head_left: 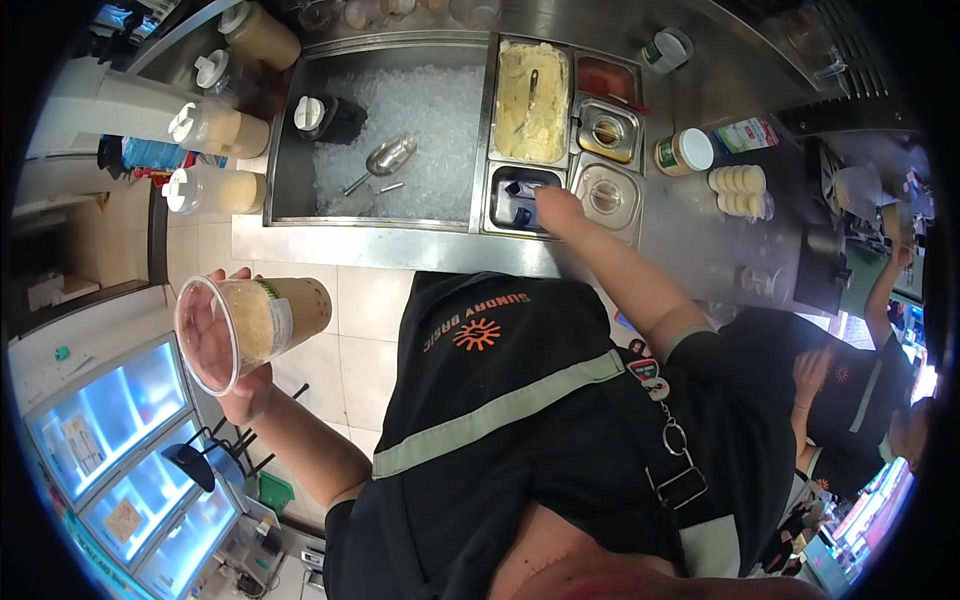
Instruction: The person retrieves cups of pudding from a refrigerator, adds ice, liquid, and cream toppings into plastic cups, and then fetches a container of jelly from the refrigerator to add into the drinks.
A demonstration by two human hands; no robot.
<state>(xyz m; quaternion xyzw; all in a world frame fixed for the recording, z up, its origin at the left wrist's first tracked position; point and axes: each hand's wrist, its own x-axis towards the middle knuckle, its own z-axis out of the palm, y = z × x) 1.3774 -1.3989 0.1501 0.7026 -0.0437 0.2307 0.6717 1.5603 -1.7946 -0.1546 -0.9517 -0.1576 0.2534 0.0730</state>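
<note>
At the left, my left hand (247, 398) is wrapped around a clear plastic cup (245, 318) with a pale beige drink and a white printed label. The cup is tilted, its wide rim towards me. My right hand (558, 212) reaches to a small metal container (497, 214) at the counter's front edge. Its fingers are curled at dark and blue pieces (521, 190) inside, and what they grip is not clear. Behind that container is a metal pan of pale yellow food (530, 125) with a utensil in it. A lidded metal pan (608, 190) stands beside the hand.
An ice bin (440, 140) holds a metal scoop (391, 155) and a dark bottle with a white cap (340, 118). Several white-capped bottles (232, 130) line its left. A white-lidded jar (695, 150) and stacked cups (738, 190) stand right. A co-worker (850, 380) is at the far right.
</note>
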